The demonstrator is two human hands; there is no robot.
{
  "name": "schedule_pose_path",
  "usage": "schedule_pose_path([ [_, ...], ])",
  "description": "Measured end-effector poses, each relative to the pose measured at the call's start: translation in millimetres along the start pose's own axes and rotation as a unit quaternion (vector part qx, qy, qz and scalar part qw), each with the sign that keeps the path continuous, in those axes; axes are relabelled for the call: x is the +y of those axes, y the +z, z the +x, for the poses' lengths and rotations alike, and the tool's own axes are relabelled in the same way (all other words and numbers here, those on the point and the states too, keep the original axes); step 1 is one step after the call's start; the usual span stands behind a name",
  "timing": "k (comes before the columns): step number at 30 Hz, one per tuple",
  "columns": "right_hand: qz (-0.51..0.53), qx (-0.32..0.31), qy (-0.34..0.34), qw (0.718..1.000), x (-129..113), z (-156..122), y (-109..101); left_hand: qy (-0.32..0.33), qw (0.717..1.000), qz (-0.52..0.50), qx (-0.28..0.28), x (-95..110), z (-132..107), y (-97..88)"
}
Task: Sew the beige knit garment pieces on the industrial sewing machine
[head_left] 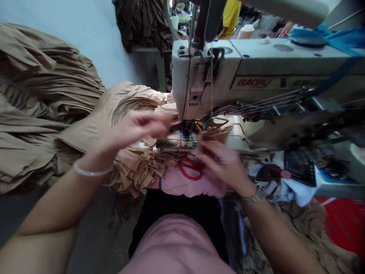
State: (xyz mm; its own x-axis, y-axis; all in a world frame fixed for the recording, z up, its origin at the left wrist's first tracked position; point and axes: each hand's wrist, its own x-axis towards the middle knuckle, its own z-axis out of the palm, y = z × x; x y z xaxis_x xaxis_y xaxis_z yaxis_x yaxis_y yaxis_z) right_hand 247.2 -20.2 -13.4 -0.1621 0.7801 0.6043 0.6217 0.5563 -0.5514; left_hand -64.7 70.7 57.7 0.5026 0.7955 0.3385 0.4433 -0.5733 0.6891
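A sewing machine [182,83] stands in front of me, with its needle and presser foot area [186,131] lit. My left hand [139,127] hovers left of the needle over a stack of tan cut fabric pieces [137,97], its fingers smeared by motion. Just right of the needle, my right hand [224,161] has thumb and fingers closed on the edge of a tan fabric piece [213,133]; the grip is partly blurred. Red-handled scissors [189,167] lie below the machine bed, near my right fingertips, over pink cloth [176,180].
Large piles of tan fabric [57,87] fill the left side. Small tan pieces [139,167] bunch at the bed's front edge. Dark fabric [142,23] hangs behind. At right lie a dark phone-like device [300,167] and white cloth [299,192]. A person in yellow [230,17] is farther back.
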Motion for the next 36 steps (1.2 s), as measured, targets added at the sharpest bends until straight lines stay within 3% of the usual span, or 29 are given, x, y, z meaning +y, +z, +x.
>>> schedule_pose_path([
  [1, -0.079, -0.094, -0.067, 0.99, -1, 5, 4, 0.073, 0.992, 0.06, -0.083, 2, -2, 20.9],
  [2, -0.158, -0.147, -0.117, 0.969, -1, 9, 6, 0.142, 0.975, 0.136, -0.108, 3, -6, 39.8],
  [4, -0.293, -0.175, -0.161, 0.926, 4, 16, 3, 0.213, 0.932, 0.284, -0.077, 3, -13, 67.0],
  [7, -0.368, -0.166, -0.207, 0.891, 12, 19, -8, 0.259, 0.886, 0.384, -0.003, 3, -23, 78.9],
  [10, -0.338, -0.149, -0.268, 0.889, 14, 15, -11, 0.294, 0.884, 0.364, -0.004, 9, -30, 75.6],
  [14, -0.283, -0.136, -0.277, 0.908, 8, 10, 0, 0.246, 0.901, 0.357, -0.031, 18, -35, 78.9],
  [18, -0.296, -0.115, -0.237, 0.918, -2, 7, 14, 0.172, 0.892, 0.418, -0.016, 23, -35, 86.5],
  [22, -0.277, -0.075, -0.194, 0.938, -7, 5, 26, 0.182, 0.893, 0.412, -0.004, 25, -34, 91.6],
  [27, -0.141, -0.01, -0.096, 0.985, -15, 9, 37, 0.168, 0.896, 0.411, -0.017, 24, -34, 97.8],
  [29, -0.137, -0.009, -0.089, 0.987, -21, 9, 39, 0.164, 0.897, 0.411, -0.013, 24, -35, 100.2],
  [36, -0.268, -0.072, -0.134, 0.952, -30, 0, 44, 0.143, 0.915, 0.377, -0.008, 26, -36, 103.9],
])
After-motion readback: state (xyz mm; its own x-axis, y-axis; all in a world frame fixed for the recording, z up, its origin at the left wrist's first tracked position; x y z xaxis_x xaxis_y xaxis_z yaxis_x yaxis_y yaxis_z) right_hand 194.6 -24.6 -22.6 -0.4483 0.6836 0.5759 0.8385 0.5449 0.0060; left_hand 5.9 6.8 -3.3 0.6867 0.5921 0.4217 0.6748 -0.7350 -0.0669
